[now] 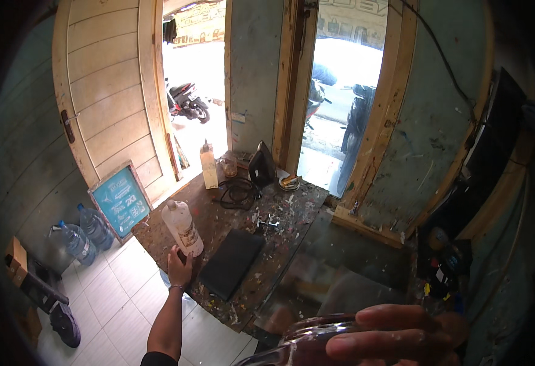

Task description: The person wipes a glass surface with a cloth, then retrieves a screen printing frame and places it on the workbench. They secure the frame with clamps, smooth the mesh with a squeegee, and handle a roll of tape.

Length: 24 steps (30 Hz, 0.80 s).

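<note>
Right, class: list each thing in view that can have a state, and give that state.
Door: open
Large pale bottle: upright
Left hand: fingers against that bottle's lower part
Right hand: fingers curled over a shiny object
Nozzle bottle: upright
Iron: standing, tip up
Black slab: lying flat
Water bottles: upright

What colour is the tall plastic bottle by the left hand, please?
The plastic bottle is pale pinkish white, clearest in the head view.

Left forearm [166,326] outstretched, left grip [180,266] loosely spread, right grip [395,337] curled, close up
</note>
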Motion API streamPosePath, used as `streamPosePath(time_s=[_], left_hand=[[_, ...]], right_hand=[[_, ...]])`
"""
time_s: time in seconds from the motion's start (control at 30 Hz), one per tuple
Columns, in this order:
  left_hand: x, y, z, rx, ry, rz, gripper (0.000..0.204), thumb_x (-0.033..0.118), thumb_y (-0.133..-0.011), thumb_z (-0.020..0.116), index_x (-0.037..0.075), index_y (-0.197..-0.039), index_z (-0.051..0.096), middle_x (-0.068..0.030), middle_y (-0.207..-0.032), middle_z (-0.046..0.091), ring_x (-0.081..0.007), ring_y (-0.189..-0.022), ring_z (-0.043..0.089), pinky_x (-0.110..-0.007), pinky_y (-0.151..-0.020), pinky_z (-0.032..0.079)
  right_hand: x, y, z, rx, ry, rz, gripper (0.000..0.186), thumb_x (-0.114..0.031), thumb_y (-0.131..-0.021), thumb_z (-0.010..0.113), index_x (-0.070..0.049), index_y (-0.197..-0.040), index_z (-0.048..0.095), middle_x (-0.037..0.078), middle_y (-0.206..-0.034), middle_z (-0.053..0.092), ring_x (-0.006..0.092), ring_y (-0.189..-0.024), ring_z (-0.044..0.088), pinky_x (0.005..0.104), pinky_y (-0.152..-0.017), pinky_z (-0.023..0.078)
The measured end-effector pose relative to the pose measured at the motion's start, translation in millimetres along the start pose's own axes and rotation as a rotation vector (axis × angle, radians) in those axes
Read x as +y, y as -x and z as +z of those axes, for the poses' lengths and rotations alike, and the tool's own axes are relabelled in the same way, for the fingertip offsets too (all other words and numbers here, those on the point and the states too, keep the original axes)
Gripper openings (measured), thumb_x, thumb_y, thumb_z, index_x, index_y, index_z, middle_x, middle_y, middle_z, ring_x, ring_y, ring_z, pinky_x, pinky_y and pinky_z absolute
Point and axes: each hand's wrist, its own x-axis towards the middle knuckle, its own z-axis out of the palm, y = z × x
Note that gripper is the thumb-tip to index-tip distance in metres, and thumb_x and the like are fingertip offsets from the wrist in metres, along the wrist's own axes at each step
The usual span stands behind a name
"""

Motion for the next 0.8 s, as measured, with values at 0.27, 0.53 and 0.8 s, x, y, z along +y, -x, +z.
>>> streamPosePath(time_s=[0.27, 0.53, 0.8], left_hand=[[-5.6, -0.5, 5.0, 0.032, 0.012, 0.039, 0.058, 0.033, -0.090, 0.068, 0.003, -0.133, 0.043, -0.0236, -0.118, 0.059, -0.0406, -0.114, 0.056, -0.047, -0.098, 0.045], [2.3, 0.4, -2.6, 0.013, 0.011, 0.009, 0.057, 0.031, -0.090, 0.068, 0.003, -0.133, 0.043, -0.0234, -0.117, 0.059, -0.0403, -0.113, 0.056, -0.048, -0.098, 0.044], [8.6, 1.6, 2.8, -0.006, 0.030, -0.013, 0.058, 0.030, -0.089, 0.069, 0.003, -0.134, 0.042, -0.0221, -0.120, 0.059, -0.0393, -0.116, 0.055, -0.047, -0.100, 0.043]], right_hand=[[-10.2, 0.6, -4.2, 0.011, 0.031, 0.069, 0.026, -0.026, -0.084, 0.075, -0.024, -0.110, 0.073, 0.004, -0.114, 0.068, 0.0153, -0.106, 0.066, 0.0334, -0.093, 0.057], [-20.6, -0.5, -7.5, 0.025, 0.074, 0.131, 0.025, -0.028, -0.082, 0.076, -0.028, -0.108, 0.075, 0.002, -0.111, 0.069, 0.0111, -0.104, 0.067, 0.0299, -0.093, 0.059], [10.6, 8.7, -13.9, 0.051, 0.192, -0.180, 0.029, -0.030, -0.083, 0.075, -0.034, -0.112, 0.073, 0.001, -0.120, 0.064, 0.0101, -0.107, 0.065, 0.0277, -0.094, 0.058]])
